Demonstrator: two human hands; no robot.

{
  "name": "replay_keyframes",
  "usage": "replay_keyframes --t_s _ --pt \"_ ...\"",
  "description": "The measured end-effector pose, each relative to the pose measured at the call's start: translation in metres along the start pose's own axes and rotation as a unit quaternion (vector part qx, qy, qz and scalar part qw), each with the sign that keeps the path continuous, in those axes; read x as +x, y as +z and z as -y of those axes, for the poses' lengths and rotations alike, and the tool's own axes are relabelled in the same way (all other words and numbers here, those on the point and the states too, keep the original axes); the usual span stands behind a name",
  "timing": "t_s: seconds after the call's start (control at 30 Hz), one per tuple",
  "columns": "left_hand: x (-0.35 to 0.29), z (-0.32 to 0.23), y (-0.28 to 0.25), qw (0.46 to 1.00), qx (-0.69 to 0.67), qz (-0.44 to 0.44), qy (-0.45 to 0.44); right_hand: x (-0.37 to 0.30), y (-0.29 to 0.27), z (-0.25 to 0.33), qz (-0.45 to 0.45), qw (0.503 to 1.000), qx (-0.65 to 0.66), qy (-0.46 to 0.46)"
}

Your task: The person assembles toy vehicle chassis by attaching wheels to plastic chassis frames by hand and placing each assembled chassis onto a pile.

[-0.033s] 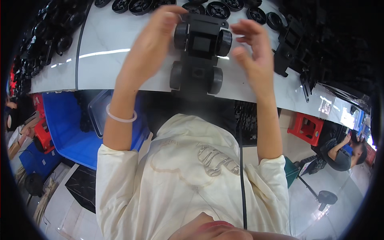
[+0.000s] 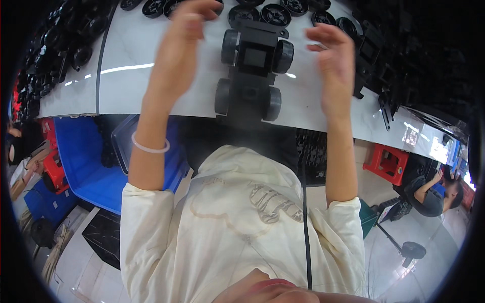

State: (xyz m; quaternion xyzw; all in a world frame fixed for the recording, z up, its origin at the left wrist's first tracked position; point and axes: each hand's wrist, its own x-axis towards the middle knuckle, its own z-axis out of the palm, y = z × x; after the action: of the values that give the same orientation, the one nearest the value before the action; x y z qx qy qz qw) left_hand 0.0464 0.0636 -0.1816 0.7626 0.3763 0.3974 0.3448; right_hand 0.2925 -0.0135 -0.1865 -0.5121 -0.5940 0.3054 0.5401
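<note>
A black toy car chassis [image 2: 247, 93] lies on the white tabletop, its near end at the table's front edge. Thick black wheels [image 2: 283, 55] stick out along both its sides, and a grey square panel [image 2: 254, 57] shows in its upper half. To the left of the chassis is my left hand [image 2: 179, 53], a bit blurred, its fingers stretched toward the loose wheels and nothing in its grasp. My right hand [image 2: 335, 63] hovers on the other side, clear of the chassis, with loosely curved fingers apart and holding nothing.
Loose black wheels [image 2: 275, 15] line the far side of the table [image 2: 126, 86]. Dark parts pile up at the left [image 2: 76, 35] and right [image 2: 376, 50]. A blue bin [image 2: 83, 156] stands below at left, a red stool [image 2: 386, 164] at right. Another person [image 2: 439, 194] sits far right.
Both my hands have moved outward, away from the chassis: the left one to the left and up, the right one to the right. The chassis stays almost where it was.
</note>
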Motion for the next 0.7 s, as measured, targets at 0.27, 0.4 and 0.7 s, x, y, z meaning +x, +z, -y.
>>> replay_keyframes --t_s 0.27,0.4,0.7 --pt "0.031 -0.027 0.058 0.96 -0.244 -0.003 0.136 0.021 0.054 0.015 0.002 0.978 0.2 0.057" --pt "0.022 -0.031 0.047 0.971 -0.208 0.057 0.101 0.016 0.056 0.019 -0.003 0.972 0.217 0.093" --pt "0.024 -0.018 0.055 0.96 -0.268 0.011 0.08 0.017 0.052 0.024 -0.006 0.925 0.331 0.189"
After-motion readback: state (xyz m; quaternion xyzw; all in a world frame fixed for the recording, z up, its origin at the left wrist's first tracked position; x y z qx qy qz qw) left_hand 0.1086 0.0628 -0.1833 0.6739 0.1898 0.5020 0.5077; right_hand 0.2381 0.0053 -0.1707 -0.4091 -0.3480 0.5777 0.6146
